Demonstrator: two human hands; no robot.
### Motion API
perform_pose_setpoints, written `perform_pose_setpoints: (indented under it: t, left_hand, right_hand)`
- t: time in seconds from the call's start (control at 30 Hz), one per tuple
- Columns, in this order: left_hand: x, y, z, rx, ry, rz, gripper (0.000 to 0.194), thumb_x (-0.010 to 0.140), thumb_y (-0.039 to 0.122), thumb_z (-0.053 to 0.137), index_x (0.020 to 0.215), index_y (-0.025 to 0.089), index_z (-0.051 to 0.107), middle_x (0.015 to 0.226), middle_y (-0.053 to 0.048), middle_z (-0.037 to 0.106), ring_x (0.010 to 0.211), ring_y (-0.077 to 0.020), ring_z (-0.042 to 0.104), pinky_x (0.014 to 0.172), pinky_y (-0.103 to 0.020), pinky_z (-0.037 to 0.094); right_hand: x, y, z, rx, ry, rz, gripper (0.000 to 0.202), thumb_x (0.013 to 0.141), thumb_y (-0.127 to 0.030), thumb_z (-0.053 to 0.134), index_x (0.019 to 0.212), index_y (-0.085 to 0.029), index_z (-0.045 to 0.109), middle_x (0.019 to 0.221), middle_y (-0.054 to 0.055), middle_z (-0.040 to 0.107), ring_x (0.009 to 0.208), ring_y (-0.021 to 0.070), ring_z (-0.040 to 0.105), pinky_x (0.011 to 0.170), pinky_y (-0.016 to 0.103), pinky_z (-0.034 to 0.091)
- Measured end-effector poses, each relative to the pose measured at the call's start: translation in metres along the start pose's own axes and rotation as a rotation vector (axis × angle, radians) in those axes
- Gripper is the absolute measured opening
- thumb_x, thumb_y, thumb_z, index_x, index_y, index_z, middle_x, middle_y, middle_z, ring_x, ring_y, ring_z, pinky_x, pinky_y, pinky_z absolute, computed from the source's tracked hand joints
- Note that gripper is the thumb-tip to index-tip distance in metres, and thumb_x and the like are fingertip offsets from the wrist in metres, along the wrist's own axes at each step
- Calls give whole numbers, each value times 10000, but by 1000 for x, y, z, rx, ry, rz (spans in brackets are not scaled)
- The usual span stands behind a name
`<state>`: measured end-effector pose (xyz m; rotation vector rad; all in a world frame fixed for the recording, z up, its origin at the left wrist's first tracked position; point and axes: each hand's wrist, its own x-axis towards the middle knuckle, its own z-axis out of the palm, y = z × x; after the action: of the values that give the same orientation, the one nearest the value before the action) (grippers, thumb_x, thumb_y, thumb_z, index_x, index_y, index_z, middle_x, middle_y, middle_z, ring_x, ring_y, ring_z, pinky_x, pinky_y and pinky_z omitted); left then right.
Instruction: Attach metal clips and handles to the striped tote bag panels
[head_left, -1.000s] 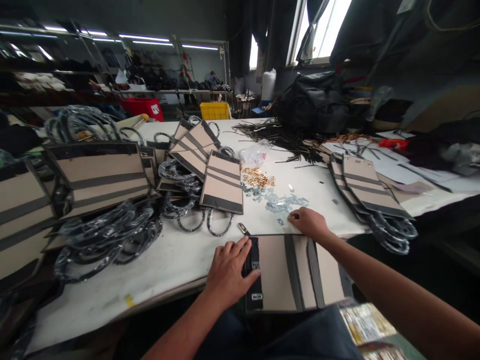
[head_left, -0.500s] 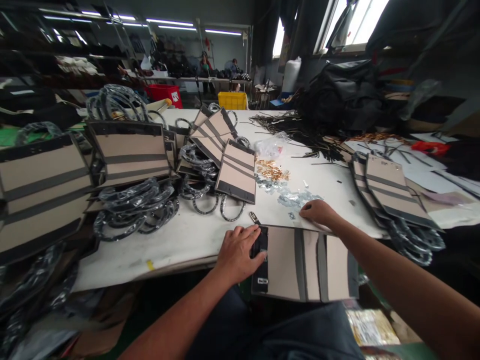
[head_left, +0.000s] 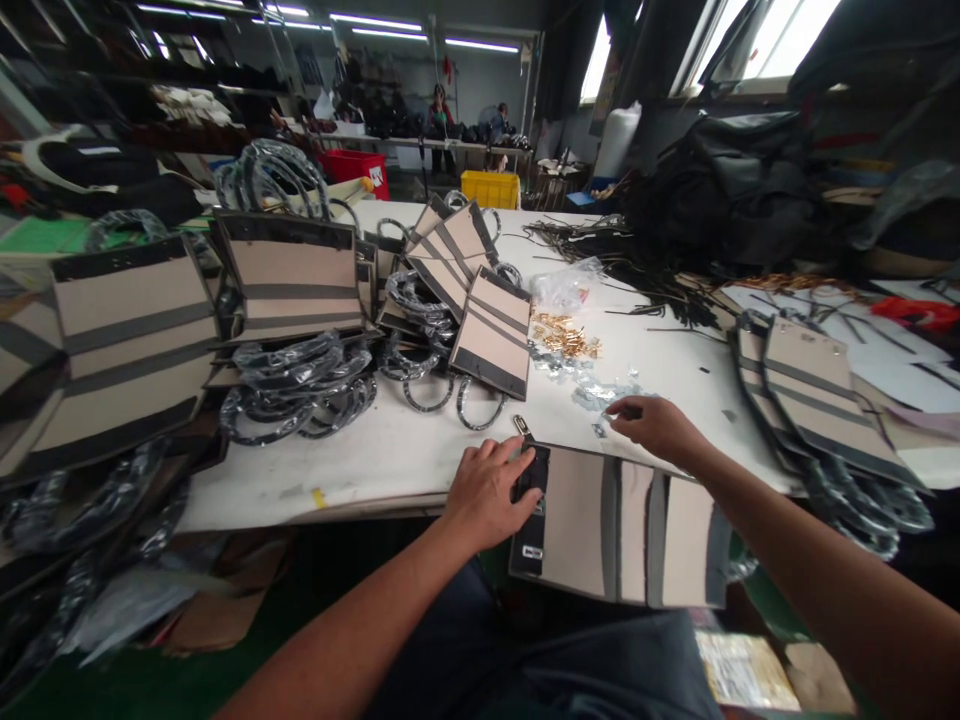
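A beige bag panel [head_left: 574,520] with dark grey strips lies across my lap at the table's front edge. My left hand [head_left: 491,490] grips its black left end, thumb on top and fingers bent over the corner. By that corner a small metal buckle tab [head_left: 522,427] sticks out, and a metal fitting [head_left: 532,552] shows lower on the black band. My right hand [head_left: 652,428] is past the panel's far edge, fingertips pinched beside a pile of small metal plates [head_left: 596,392]. Anything between those fingertips is too small to make out. One loose plate [head_left: 598,431] lies just below them.
Gold-coloured metal pieces [head_left: 566,336] lie behind the plates, near a clear plastic bag [head_left: 566,287]. Stacked bag panels with wrapped handles [head_left: 300,390] fill the left; more panels [head_left: 814,385] stand at right. Black strips [head_left: 645,275] lie farther back. Two people are in the background.
The view has turned slightly left, so the table's contents sit farther right. My right hand's fingers have lifted a little at the plates. My left hand stays on the panel.
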<state>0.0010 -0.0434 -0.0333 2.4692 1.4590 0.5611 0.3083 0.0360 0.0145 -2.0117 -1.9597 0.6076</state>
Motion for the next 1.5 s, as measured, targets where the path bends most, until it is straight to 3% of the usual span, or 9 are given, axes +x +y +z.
perform_pose_setpoints:
  t: [0.1, 0.27, 0.4, 0.8, 0.97, 1.1, 1.2, 1.3, 1.5]
  left_hand:
    - [1, 0, 1, 5, -3, -15, 541, 915, 456, 663, 1428, 292, 615, 1493, -63, 575, 1265, -321, 523, 1013, -507, 444]
    - [3, 0, 0, -29, 11, -46, 496, 904, 414, 688, 1383, 289, 656, 1341, -51, 670, 1207, -301, 546, 979, -475, 468]
    - [6, 0, 1, -76, 29, -65, 444, 904, 394, 700, 1338, 299, 692, 1310, -34, 696, 1185, -282, 565, 967, -450, 481]
    - [26, -1, -4, -226, -19, -200, 262, 921, 357, 675, 1157, 310, 778, 1104, -2, 782, 1066, -240, 662, 931, -370, 502]
    - [52, -2, -8, -317, -165, -451, 412, 875, 380, 698, 1266, 253, 679, 980, -4, 790, 899, -216, 721, 768, -305, 494]
    - [75, -3, -15, -324, -289, -436, 255, 829, 391, 745, 1014, 216, 753, 943, -47, 785, 931, -247, 726, 739, -290, 485]
    - [88, -3, -15, -387, -417, -461, 174, 829, 346, 746, 777, 184, 711, 738, -51, 739, 758, -238, 733, 641, -279, 492]
    - [94, -1, -12, -498, -537, -540, 160, 904, 302, 667, 809, 174, 665, 570, -16, 660, 536, -203, 684, 512, -262, 479]
    - [97, -5, -8, -653, -597, -592, 145, 924, 270, 664, 832, 168, 617, 596, -7, 672, 440, -160, 636, 382, -212, 384]
  right_hand:
    - [-21, -41, 4, 130, -136, -169, 284, 841, -359, 650, 1000, -203, 827, 858, 24, 777, 731, 180, 661, 667, 252, 467]
    - [-32, -84, 37, 269, -317, -167, 228, 818, -310, 664, 921, -195, 833, 785, 10, 778, 733, 186, 683, 677, 248, 495]
    - [-29, -81, 53, 263, -276, -132, 177, 795, -217, 672, 864, -215, 835, 844, -3, 801, 826, 191, 715, 744, 243, 492]
    - [-32, -85, 56, 102, -189, -136, 177, 804, -190, 655, 880, -229, 810, 824, 7, 783, 771, 189, 694, 690, 255, 446]
    - [-33, -82, 57, 64, -163, -112, 183, 812, -219, 649, 890, -227, 815, 786, 25, 767, 726, 195, 670, 629, 262, 404]
    - [-28, -79, 54, 130, -200, -124, 179, 801, -206, 663, 880, -226, 822, 813, 15, 780, 770, 187, 692, 665, 245, 433]
    - [-24, -76, 53, 147, -211, -139, 174, 803, -196, 662, 865, -228, 822, 807, 9, 779, 775, 183, 698, 669, 241, 437]
    - [-25, -74, 54, 144, -200, -140, 177, 810, -192, 652, 862, -234, 816, 810, 15, 776, 772, 191, 696, 669, 254, 426]
    - [-40, -64, 62, -65, -27, -271, 123, 907, -288, 648, 921, -238, 759, 977, 44, 759, 825, 219, 687, 653, 288, 356]
